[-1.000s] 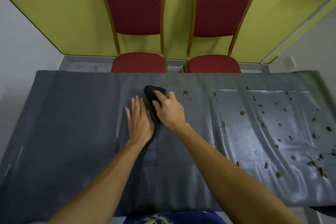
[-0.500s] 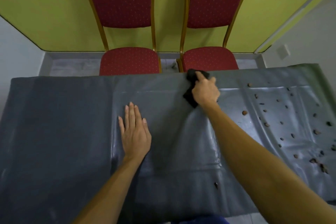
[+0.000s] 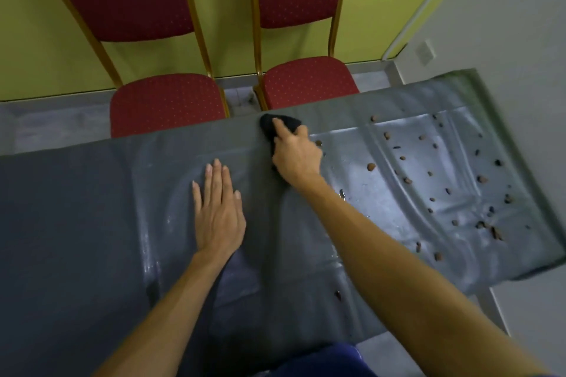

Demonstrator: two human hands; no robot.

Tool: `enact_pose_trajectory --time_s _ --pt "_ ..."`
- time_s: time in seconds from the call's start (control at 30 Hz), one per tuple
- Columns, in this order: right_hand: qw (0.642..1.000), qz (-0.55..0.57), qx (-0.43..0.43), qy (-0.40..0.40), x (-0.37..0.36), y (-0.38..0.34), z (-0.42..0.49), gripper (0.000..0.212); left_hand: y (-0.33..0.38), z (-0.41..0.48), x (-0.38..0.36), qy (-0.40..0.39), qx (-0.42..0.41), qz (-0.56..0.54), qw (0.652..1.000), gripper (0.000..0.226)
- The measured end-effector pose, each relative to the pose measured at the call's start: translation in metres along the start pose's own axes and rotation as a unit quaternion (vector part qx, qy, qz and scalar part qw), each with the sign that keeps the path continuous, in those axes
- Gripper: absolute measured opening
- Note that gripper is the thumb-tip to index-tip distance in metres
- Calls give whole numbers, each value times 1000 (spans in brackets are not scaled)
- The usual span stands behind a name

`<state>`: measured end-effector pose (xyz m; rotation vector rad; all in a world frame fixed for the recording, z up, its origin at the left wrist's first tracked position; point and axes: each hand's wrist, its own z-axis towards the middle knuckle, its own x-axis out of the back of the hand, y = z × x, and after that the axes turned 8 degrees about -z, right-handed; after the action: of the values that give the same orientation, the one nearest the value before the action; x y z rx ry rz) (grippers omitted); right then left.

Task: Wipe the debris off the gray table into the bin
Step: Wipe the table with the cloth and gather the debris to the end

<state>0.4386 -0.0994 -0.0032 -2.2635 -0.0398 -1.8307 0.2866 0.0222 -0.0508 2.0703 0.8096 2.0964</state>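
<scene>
The gray table (image 3: 76, 208) is covered with a shiny gray sheet. My right hand (image 3: 295, 156) presses a black cloth (image 3: 283, 123) onto the table at its far edge, near the middle. My left hand (image 3: 219, 211) lies flat on the sheet, fingers together, holding nothing. Several small brown bits of debris (image 3: 407, 180) are scattered over the right part of the table, to the right of the cloth. One bit (image 3: 337, 295) lies by the near edge, under my right forearm. No bin is in view.
Two red padded chairs (image 3: 167, 101) (image 3: 307, 79) with gold frames stand just beyond the table's far edge, against a yellow-green wall. Gray floor (image 3: 536, 309) shows past the table's right end. The sheet has raised folds (image 3: 407, 193) on the right.
My right hand has slid the black cloth from the table's middle, beside my left hand, out to the far edge and to the right. My left hand has stayed flat. The view has tilted.
</scene>
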Motion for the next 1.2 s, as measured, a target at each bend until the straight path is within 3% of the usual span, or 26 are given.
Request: enact_pose_trajectory --time_s 0.17,0.27,0.33,0.43,0.53,0.67,0.8,0.87,1.0,1.1,1.2 --pt "983 29 -179 7 30 109 25 44 2 1 0 -8 7 9 1000 59" --pt "966 93 -241 6 41 131 26 41 8 3 1 -15 15 3 1000 58" --pt "967 122 -223 11 40 105 11 37 21 0 0 -18 -10 -5 1000 57" --pt "991 105 -84 -7 19 39 -31 40 45 -14 -9 -26 -49 -5 998 60" --pt "998 40 30 -32 -5 12 -66 51 49 -27 -19 -30 -15 1 999 62" --pt "999 19 -26 5 -5 67 -51 48 45 -33 -21 -25 -23 6 999 60" --pt "980 13 -197 23 16 152 -38 44 45 -30 -19 -40 -18 6 999 62" --pt "970 44 -238 12 27 168 -38 42 45 -30 -19 -49 -14 1 999 61" --pt "982 100 -159 34 27 114 -76 38 46 -29 -21 -52 -4 -1 999 61" --pt "997 65 -27 -20 0 52 -133 44 44 -29 -20 -60 -9 4 998 60" --pt "999 27 4 -27 -15 55 -151 49 42 -28 -16 -76 -11 -5 997 59"
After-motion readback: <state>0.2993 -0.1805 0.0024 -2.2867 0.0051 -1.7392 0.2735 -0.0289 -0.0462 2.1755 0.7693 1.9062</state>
